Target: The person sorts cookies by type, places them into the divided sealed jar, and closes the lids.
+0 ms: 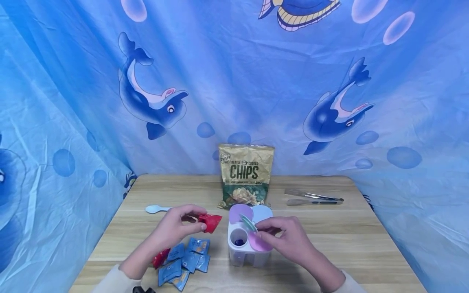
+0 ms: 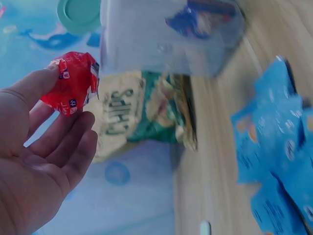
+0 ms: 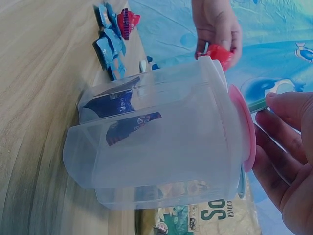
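My left hand (image 1: 180,221) pinches a small red snack packet (image 1: 211,223) between thumb and fingers, just left of a translucent divided container (image 1: 237,257). Over the container, my right hand (image 1: 287,236) holds a green round lid (image 1: 247,222) by its edge, tilted. The front left compartment is uncovered, with a dark blue packet (image 1: 239,242) inside. A purple lid (image 1: 240,213), a light blue lid (image 1: 261,213) and a pink lid (image 1: 259,244) cover the others. Through the walls in the right wrist view, dark blue packets (image 3: 129,128) show near the bottom.
Several blue packets (image 1: 190,259) lie in a pile at the front left, beside another red packet (image 1: 160,258). A chips bag (image 1: 244,179) stands at the back. Metal tongs (image 1: 315,199) lie at the back right and a white spoon (image 1: 155,209) at the left.
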`<state>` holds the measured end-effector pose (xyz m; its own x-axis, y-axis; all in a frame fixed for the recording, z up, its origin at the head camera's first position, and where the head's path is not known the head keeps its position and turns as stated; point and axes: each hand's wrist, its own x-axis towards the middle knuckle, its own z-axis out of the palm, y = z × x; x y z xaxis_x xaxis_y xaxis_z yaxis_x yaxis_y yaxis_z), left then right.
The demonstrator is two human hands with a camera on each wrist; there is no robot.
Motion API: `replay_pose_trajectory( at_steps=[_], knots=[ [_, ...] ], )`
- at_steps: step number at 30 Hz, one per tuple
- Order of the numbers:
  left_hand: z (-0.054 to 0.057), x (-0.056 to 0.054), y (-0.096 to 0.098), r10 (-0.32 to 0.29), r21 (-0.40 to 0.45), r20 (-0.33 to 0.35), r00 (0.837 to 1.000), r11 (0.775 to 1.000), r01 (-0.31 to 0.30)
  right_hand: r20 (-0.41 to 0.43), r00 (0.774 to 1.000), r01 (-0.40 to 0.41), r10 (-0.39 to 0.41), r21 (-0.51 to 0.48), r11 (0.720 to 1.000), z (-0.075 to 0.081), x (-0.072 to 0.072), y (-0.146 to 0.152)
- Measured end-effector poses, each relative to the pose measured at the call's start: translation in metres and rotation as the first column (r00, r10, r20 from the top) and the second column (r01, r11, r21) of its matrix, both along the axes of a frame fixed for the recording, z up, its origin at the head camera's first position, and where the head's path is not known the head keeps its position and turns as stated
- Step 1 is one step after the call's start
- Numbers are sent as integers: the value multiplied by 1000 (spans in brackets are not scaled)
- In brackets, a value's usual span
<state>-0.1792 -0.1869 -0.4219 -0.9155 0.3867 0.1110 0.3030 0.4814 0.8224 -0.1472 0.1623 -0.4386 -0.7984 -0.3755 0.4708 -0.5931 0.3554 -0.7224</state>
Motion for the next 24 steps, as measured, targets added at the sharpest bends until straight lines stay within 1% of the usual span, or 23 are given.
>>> replay_pose_trajectory(
  at_steps=[5, 7, 10, 15, 20, 24],
  knots=[
    [9, 4, 16, -24, 69, 43, 999, 997, 21, -8, 1000, 0, 0, 0, 1000, 0, 0, 0],
    [10, 5, 21, -37, 103, 55, 998, 994, 31, -2, 1000, 1, -1, 3, 1000, 1, 1, 0],
    [11, 7, 28, -63, 144, 64, 996, 988, 53, 14, 1000, 6, -6, 7, 1000, 1, 1, 0],
    [8, 8, 37, -128, 204, 66, 990, 973, 112, 25, 1000, 7, -7, 7, 1000, 1, 1, 0],
    [7, 9, 43, -180, 208, 37, 983, 964, 168, 27, 1000, 7, -8, 7, 1000, 0, 0, 0],
    [8, 10, 49, -182, 182, 7, 983, 967, 178, 30, 999, 11, -11, 9, 1000, 1, 1, 0]
  ],
)
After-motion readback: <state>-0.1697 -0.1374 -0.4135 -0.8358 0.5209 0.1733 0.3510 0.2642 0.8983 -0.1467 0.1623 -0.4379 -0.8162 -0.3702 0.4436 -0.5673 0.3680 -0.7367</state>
